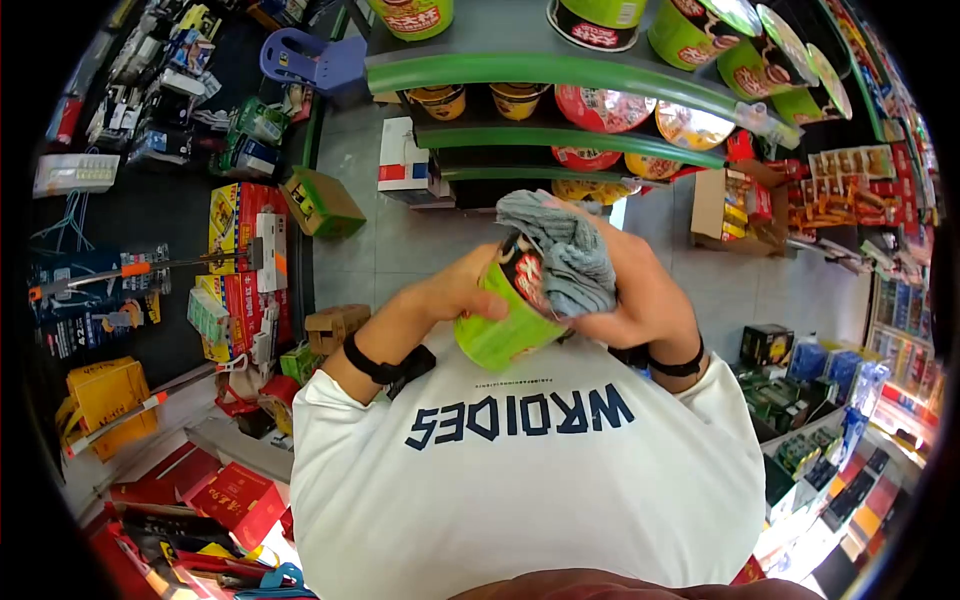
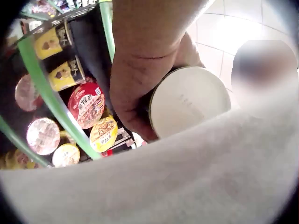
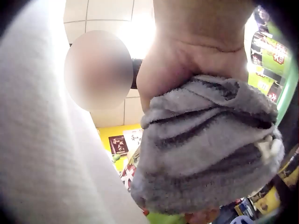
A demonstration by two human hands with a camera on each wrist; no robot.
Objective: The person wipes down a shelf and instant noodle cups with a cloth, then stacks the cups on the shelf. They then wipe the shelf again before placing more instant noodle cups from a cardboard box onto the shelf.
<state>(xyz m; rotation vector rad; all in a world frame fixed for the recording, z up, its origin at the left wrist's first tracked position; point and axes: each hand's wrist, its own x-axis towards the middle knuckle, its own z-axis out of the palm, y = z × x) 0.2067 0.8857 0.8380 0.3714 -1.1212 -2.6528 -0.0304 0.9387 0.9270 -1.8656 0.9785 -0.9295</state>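
Holding a green cup (image 1: pixel 497 335) tilted in mid-air, between the white shirt (image 1: pixel 530 500) and the front edge of the shelf (image 1: pixel 560 70), pale base (image 2: pixel 191 102) toward the shirt. Curled round the cup's side with the left grip (image 1: pixel 463 290); clasping a grey cloth (image 1: pixel 565 250) with the right grip (image 1: pixel 628 265), bunched against the cup's upper end. Near the shelf's right front corner, more cups (image 1: pixel 690 40).

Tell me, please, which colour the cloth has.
Grey; the cloth shows best in the right wrist view.
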